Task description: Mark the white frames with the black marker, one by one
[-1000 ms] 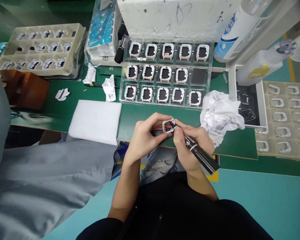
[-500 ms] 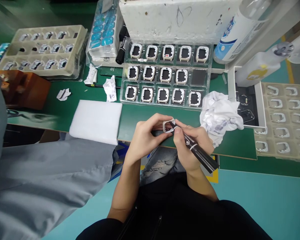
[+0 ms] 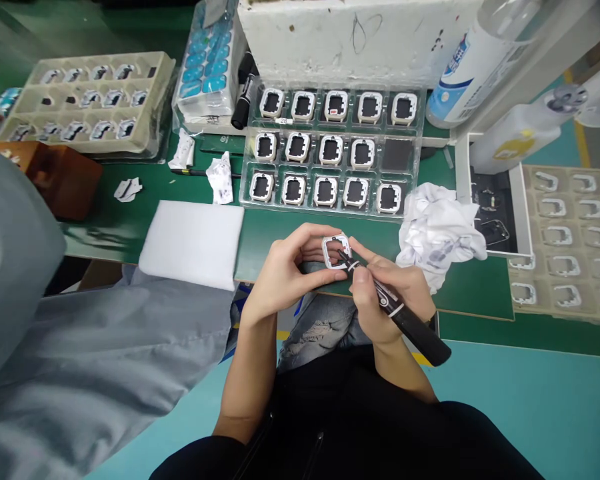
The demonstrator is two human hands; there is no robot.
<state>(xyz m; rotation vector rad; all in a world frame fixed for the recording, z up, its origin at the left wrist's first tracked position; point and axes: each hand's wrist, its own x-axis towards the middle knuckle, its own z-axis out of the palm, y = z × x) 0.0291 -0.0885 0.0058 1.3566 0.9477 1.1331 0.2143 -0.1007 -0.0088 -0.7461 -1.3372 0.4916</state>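
Observation:
Between thumb and fingers, my left hand grips a small white watch case frame by its edge, its open face tilted up. My right hand is closed around a black marker pen, whose dark tip lies at the lower right part of the frame's opening. Both hands are above the front edge of the green bench. Just beyond them lies a clear plastic tray with rows of similar frames; one pocket at its right shows only a dark pad.
A white foam sheet lies left of my hands, a stained crumpled cloth to the right. Beige trays of parts stand at far left and far right. Bottles stand at back right. A co-worker's grey sleeve is close on the left.
The frame has turned in my left hand so its opening faces up more. The marker has shifted slightly down and right. The co-worker's arm at the left has moved.

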